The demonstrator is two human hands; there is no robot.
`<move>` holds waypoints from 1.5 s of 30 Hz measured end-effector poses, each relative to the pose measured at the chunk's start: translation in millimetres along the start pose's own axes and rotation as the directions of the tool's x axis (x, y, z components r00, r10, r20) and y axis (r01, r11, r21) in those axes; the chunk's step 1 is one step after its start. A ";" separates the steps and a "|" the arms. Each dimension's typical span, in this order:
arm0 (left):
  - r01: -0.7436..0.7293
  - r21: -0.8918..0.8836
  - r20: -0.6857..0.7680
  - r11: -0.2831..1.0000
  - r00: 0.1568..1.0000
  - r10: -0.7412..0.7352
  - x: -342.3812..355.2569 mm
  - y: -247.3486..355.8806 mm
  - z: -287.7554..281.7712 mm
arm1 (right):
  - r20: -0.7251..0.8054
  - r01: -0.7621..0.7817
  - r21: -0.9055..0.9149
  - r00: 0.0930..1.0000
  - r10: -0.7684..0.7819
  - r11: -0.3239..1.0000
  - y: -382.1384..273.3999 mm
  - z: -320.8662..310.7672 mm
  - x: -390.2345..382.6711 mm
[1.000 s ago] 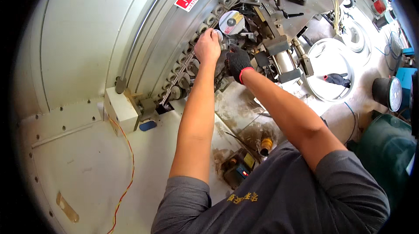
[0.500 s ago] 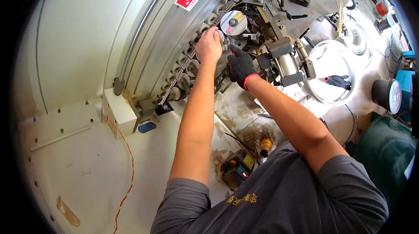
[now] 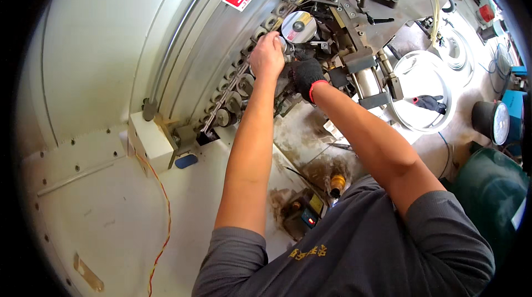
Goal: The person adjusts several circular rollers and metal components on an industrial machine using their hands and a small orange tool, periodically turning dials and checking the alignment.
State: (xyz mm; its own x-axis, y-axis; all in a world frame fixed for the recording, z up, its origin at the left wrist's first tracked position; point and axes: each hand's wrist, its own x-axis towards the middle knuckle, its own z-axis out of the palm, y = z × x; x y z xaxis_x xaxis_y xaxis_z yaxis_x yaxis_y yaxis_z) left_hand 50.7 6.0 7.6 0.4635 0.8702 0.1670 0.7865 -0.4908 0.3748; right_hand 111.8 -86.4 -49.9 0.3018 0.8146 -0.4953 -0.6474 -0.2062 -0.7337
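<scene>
On my feed the bare left hand curls at a small pale round part, just below the labelled disc, near the right edge of the curved metal panel. The gloved right hand sits among the machine parts; the two are close but apart, and I can't tell whether either grips anything. I'd judge this a two-handed fitting or adjusting step, calling next for a steady left and careful right.
</scene>
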 end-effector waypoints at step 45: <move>0.011 0.050 -0.048 0.999 0.999 -0.009 -5.8 -7.9 -3.4 | -0.069 0.253 -0.437 0.947 -0.313 0.863 2.3 18.2 -30.8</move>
State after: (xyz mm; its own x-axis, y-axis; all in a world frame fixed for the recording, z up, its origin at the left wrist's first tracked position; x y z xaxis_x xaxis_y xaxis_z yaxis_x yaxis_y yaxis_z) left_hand 40.4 5.1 6.8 0.4367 0.8754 0.2072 0.8108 -0.4828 0.3308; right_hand 88.4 -102.1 -27.8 0.5368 0.7988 -0.2718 -0.1770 -0.2084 -0.9619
